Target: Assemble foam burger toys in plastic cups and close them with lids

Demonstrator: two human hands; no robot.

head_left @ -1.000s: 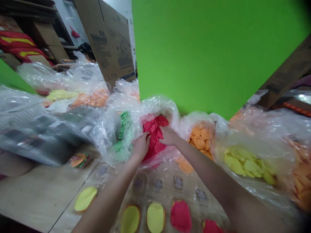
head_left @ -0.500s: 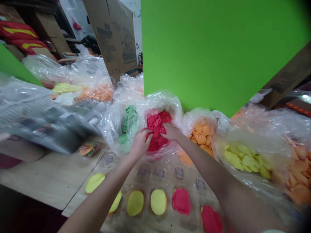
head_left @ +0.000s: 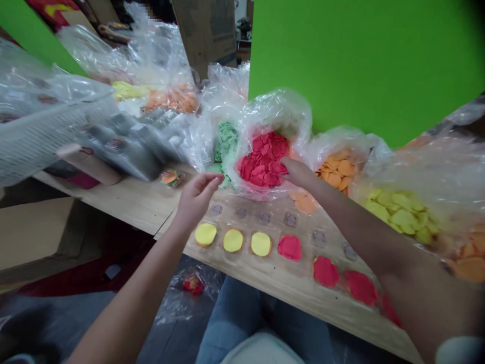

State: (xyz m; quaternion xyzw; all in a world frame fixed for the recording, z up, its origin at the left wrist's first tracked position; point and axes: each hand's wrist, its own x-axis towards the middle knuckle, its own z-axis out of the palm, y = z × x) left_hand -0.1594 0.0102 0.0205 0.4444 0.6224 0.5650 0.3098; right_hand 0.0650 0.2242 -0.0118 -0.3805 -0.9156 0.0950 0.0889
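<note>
My left hand (head_left: 199, 197) hovers over the table left of the red pile, thumb and fingers drawn together. Whatever lies between its fingertips, if anything, is too small to make out. At the right side of an open plastic bag (head_left: 293, 106), my right hand (head_left: 296, 172) has its fingertips closed on a red piece at the edge of a heap of thin red pieces (head_left: 263, 159). Below the hands runs a row of clear plastic trays. Some hold a round yellow piece (head_left: 260, 244), others a crumpled red piece (head_left: 290, 247) on top.
Bags of green pieces (head_left: 227, 141), orange discs (head_left: 339, 169) and yellow discs (head_left: 403, 210) line the table's back. A green panel (head_left: 359, 65) rises behind. Left are a white basket (head_left: 45, 131), a pink bottle (head_left: 89, 163) and a packed toy burger (head_left: 170, 177).
My left hand has come away from the red heap toward the left and nearer to me. My right hand stays by the heap. The camera has tilted down, showing more of the floor.
</note>
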